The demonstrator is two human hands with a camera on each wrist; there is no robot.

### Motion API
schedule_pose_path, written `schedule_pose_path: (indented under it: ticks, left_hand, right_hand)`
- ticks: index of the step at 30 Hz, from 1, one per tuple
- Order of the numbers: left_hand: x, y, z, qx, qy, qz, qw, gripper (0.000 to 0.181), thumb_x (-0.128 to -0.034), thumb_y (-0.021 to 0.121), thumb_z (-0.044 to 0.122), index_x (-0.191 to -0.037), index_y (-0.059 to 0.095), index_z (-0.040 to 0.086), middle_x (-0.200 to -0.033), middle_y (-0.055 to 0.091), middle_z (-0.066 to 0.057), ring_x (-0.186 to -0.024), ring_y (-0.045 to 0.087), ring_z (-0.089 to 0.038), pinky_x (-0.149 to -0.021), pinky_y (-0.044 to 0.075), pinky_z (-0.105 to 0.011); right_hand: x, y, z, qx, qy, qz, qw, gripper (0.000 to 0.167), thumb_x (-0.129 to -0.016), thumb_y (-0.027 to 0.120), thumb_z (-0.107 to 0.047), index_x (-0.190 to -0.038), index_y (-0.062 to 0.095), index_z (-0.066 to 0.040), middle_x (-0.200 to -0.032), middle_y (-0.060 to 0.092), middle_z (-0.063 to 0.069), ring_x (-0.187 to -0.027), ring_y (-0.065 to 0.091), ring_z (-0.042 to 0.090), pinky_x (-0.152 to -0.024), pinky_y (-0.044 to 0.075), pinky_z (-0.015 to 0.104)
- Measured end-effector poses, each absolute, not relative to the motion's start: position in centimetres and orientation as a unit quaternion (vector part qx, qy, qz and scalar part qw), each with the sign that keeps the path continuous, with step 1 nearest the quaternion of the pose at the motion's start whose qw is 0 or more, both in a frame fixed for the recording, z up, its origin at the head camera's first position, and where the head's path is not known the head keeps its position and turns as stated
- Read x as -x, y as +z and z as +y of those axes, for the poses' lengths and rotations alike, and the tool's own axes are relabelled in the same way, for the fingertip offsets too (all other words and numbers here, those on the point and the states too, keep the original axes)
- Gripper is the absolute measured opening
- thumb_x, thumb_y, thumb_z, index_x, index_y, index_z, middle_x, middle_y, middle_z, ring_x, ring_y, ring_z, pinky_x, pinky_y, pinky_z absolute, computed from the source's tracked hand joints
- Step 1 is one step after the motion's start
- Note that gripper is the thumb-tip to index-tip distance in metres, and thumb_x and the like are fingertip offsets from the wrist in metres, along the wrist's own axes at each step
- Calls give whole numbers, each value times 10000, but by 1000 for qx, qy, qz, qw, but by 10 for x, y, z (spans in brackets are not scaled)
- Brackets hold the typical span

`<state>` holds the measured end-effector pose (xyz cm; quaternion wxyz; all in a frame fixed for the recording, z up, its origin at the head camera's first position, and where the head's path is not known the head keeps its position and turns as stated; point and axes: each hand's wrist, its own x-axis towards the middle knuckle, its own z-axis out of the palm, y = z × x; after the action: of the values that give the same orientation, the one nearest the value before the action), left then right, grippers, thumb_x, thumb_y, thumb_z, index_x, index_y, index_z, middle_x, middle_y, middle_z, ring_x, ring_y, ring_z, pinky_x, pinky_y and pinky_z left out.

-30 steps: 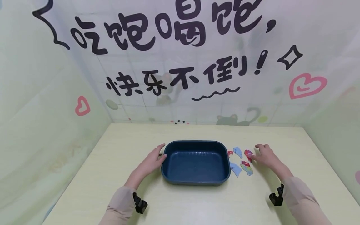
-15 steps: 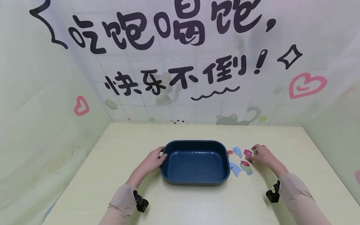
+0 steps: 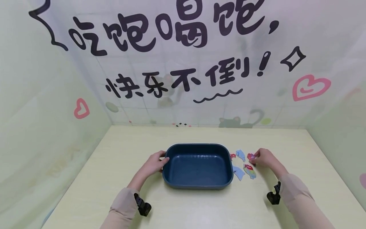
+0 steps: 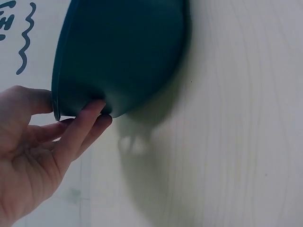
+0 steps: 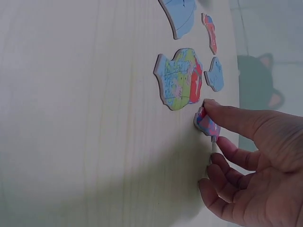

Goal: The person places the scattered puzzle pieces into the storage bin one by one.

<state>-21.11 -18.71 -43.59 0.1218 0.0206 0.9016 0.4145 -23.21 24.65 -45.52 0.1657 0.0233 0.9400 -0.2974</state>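
Note:
A dark blue rectangular plastic basin stands on the table. At its left end my left hand grips the rim, thumb on one side and fingers on the other; the left wrist view shows the fingertips against the basin wall. To the right of the basin, my right hand pinches a red and purple puzzle piece between thumb and index finger, its other fingers loosely curled. Beside it lie a multicoloured map-printed puzzle piece, two light blue pieces and a narrow red piece.
The light wooden table meets a printed cloth backdrop behind and pale cloth walls at both sides. The red piece and the lower blue piece lie close against the basin's right end. Black cameras are strapped to both wrists.
My left hand has closed onto the basin's rim. My right hand has moved slightly left, bringing thumb and index finger together on the red and purple piece.

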Motion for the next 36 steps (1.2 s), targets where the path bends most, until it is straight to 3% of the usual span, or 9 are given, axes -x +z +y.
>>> schedule_pose_path:
  ticks: [7, 11, 18, 26, 36]
  left_hand:
    - [215, -439, -192, -11, 440, 885, 150, 372, -923, 521, 171, -1229, 488, -37, -1238, 527, -258, -916, 634, -268, -561, 556, -308]
    - [214, -440, -197, -27, 465, 869, 165, 463, -913, 548, 272, -1234, 468, -51, -1177, 564, -264, -883, 632, -217, -563, 556, -312]
    - [216, -442, -200, -9, 504, 839, 204, 504, -928, 519, 250, -1322, 384, -33, -1210, 551, -262, -1023, 611, -299, -593, 564, -341]
    - [215, -444, -204, -6, 518, 826, 221, 522, -936, 511, 269, -1347, 356, -13, -1238, 536, -258, -1069, 590, -324, -591, 565, -332]
    - [210, -442, -205, -13, 525, 821, 224, 600, -936, 503, 330, -1379, 299, -19, -1278, 493, -276, -1112, 557, -354, -593, 564, -337]
  right_hand:
    - [233, -452, 243, -53, -302, 934, 182, 418, -804, 670, -170, -1025, 473, 126, -944, 542, 233, -843, 514, 289, -749, 459, 364]
    - [235, -451, 241, -57, -314, 930, 183, 402, -793, 675, -144, -1013, 460, 116, -949, 552, 243, -833, 529, 278, -727, 464, 333]
    - [234, -453, 240, -61, -345, 919, 180, 362, -789, 673, -83, -995, 423, 81, -863, 569, 196, -721, 533, 195, -602, 443, 239]
    - [232, -455, 239, -43, -377, 913, 148, 273, -813, 598, 6, -1006, 434, 107, -903, 584, 294, -635, 573, 167, -559, 505, 258]
    - [232, -453, 239, -42, -375, 914, 151, 284, -811, 563, 8, -1042, 448, 126, -966, 551, 328, -669, 575, 181, -564, 509, 266]
